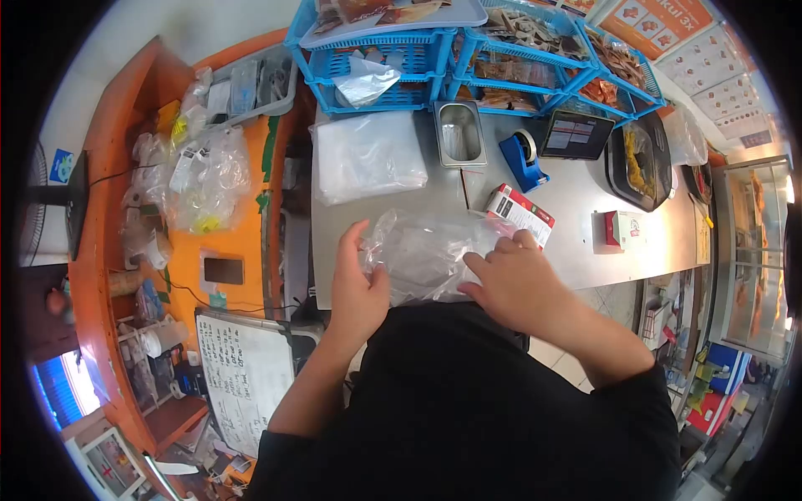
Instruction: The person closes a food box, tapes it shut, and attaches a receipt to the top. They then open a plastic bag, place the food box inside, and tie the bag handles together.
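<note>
Handling a clear bag [422, 255] on the counter [585, 213], near its front edge. Looks like flattening or opening it, judging by the hands. To do this well: hold the film taut from both ends, pull evenly, avoid bunching the crinkled middle, and press it flat on the steel rather than letting it hang over the edge. Gripped at the left edge by the left hand [361, 288], with thumb laid over the film and fingers up behind it, so pinching, as far as can be judged. Pressed at the right end by the right hand [514, 284], with fingers curled down onto the film. Cannot tell whether clenched on a fold or only resting on top. Lies between the two hands, touching both, mostly ahead of the palms and spread toward the far side. Just beyond the right hand: red-and-white box [522, 213]. Farther back, well apart from the bag: stack of bags [368, 154], steel tin [459, 134], tape dispenser [522, 163], tablet [575, 134], blue baskets [376, 58].
</note>
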Motion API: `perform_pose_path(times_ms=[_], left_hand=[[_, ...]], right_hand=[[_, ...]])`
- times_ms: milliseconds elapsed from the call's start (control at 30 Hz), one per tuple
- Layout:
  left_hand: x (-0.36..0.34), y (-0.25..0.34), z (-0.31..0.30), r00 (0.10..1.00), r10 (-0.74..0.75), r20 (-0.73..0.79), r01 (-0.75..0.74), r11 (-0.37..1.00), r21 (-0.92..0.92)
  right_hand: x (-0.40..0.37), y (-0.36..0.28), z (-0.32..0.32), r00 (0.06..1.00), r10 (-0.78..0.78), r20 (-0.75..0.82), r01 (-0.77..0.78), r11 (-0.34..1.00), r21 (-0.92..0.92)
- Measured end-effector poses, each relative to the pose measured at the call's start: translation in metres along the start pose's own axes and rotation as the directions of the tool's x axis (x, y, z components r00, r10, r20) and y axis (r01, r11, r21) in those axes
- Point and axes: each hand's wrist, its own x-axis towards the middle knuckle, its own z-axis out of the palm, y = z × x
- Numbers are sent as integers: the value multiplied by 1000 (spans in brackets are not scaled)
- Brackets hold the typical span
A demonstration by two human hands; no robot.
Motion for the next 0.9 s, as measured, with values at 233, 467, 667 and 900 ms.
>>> perform_pose_path(times_ms=[233, 467, 667, 900], left_hand=[[4, 10, -3, 980, -8, 199, 7, 1000, 6], [0, 14, -10, 955, 128, 269, -154, 985, 80], [-5, 4, -4, 987, -66, 144, 58, 996, 61], [-2, -9, 7, 1000, 28, 8, -29, 998, 64]], right_hand=[[40, 110, 29, 854, 306, -422, 85, 717, 692], [115, 154, 170, 864, 501, -51, -484, 853, 196], [105, 157, 170, 868, 476, 139, -496, 830, 256], [101, 143, 190, 856, 499, -134, -464, 857, 224]])
